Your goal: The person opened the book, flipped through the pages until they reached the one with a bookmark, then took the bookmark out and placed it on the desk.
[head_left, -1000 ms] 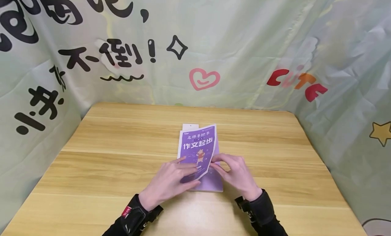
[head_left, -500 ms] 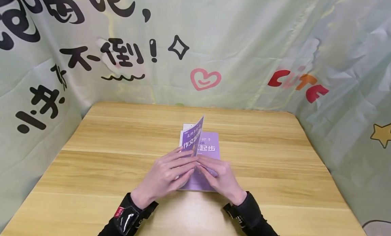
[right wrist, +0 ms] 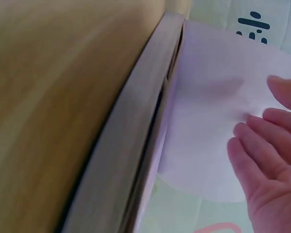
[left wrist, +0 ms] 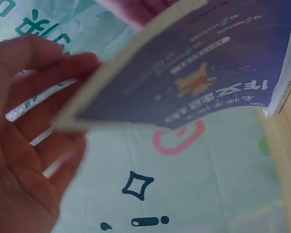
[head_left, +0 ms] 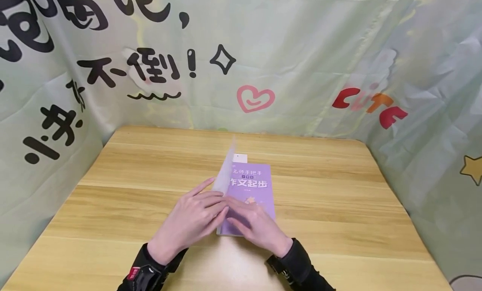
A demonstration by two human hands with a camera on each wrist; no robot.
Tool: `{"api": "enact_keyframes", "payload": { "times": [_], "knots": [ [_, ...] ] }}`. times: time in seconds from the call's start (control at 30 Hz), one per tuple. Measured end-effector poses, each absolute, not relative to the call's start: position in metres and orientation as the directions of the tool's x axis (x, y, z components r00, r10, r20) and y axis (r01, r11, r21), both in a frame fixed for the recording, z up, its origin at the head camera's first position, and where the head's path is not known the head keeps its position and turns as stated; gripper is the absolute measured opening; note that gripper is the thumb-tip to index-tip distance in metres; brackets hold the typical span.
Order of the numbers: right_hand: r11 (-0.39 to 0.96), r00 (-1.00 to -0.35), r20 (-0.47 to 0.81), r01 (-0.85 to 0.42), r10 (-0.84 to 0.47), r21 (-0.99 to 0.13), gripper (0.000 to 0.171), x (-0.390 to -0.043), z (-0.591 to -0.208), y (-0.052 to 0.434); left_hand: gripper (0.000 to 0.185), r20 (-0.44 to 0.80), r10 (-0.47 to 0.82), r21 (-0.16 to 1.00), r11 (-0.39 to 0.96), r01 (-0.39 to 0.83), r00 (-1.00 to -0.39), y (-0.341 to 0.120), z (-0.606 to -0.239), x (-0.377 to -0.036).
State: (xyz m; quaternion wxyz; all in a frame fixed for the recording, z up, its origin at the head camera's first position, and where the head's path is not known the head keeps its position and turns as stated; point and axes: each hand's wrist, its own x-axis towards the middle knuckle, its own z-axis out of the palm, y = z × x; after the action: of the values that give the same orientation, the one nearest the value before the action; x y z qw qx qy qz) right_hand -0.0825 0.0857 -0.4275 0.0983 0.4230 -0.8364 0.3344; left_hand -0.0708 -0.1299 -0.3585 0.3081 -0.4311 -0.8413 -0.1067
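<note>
1. Swinging up from flat a second ago, the front cover [head_left: 225, 174] of the purple workbook [head_left: 250, 195] now stands nearly on edge over the spine side, baring the purple title page beneath (the opening looks about half made).
2. Left hand [head_left: 190, 222] has straight fingers laid against the cover's outer face, propping it.
3. Right hand [head_left: 256, 226] lies flat, fingers extended, pressing the title page near the spine.
4. Workbook rests mid wooden table [head_left: 339, 199], its near end under both sets of fingertips.
</note>
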Motion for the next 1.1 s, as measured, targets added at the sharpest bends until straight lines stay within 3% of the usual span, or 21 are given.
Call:
{"api": "enact_keyframes", "payload": {
  "times": [0.17,0.33,0.6,0.77,1.0,1.1],
  "knots": [
    [0.486,-0.658,0.307,-0.731,-0.688,-0.479,0.053,-0.079,-0.429,0.083,0.012,0.528,0.627,-0.121,0.722,0.681,-0.572,-0.135,-0.36,-0.071],
    [0.517,-0.668,0.19,-0.698,-0.719,-0.495,0.054,-0.078,-0.431,0.083,0.012,0.479,0.586,-0.135,0.785,0.605,-0.653,-0.138,-0.368,-0.074],
    [0.599,-0.69,0.024,-0.645,-0.723,-0.474,0.064,-0.079,-0.435,0.091,0.025,0.278,0.53,0.04,0.827,0.561,-0.801,-0.135,-0.385,-0.08],
    [0.624,-0.686,-0.049,-0.626,-0.726,-0.468,0.07,-0.083,-0.434,0.102,0.036,0.139,0.533,0.193,0.812,0.551,-0.835,-0.131,-0.4,-0.085],
    [0.644,-0.702,-0.08,-0.594,-0.707,-0.483,0.074,-0.089,-0.433,0.117,0.043,0.008,0.571,0.321,0.776,0.543,-0.821,-0.123,-0.414,-0.086],
    [0.653,-0.722,-0.086,-0.561,-0.687,-0.509,0.072,-0.09,-0.432,0.121,0.058,-0.049,0.57,0.36,0.776,0.518,-0.82,-0.119,-0.417,-0.085]
  ]
}}
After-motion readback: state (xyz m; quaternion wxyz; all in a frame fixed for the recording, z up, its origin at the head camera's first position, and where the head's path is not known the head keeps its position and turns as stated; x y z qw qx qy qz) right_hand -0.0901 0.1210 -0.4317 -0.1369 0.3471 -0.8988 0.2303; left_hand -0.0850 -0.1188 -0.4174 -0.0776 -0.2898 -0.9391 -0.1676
